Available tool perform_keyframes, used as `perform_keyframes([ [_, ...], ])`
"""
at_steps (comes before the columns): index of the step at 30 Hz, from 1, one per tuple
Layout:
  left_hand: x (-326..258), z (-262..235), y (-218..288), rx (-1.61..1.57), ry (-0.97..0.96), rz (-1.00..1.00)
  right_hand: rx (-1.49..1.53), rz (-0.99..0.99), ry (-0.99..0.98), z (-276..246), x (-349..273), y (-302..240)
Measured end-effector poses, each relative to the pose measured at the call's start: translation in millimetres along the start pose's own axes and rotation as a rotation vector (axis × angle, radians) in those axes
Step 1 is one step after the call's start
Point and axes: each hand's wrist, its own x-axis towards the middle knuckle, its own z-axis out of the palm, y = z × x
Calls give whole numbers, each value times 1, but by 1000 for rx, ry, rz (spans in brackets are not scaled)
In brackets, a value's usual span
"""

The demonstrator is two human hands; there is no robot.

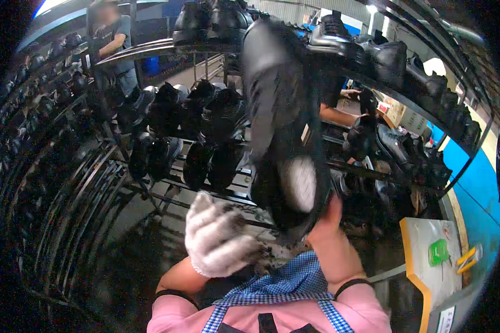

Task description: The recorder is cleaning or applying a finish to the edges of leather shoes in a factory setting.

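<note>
Looking down from my head camera, I am holding a black shoe (280, 122) up in front of me, sole toward me, heel end lowest. My bare right hand (325, 219) is gripping that heel end from below, fingers wrapped onto it. My left hand (219, 238), in a soiled white glove, is sitting just beside the heel, fingers curled together; whether it is touching the shoe I cannot tell. Behind the shoe, a metal rack (150, 51) is carrying rows of black shoes (205, 116). At right, a yellow-edged table (422, 261) is bearing a green object (438, 252). Another person (116, 47) is standing at upper left.
</note>
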Motion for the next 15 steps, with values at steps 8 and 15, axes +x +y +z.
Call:
perform_keyframes([
  [8, 2, 22, -32, -175, -79, -255, 131, -33, -304, 89, 174, -71],
  [15, 9, 16, -79, -546, 80, -701, 231, -150, 110, 112, 188, -49],
])
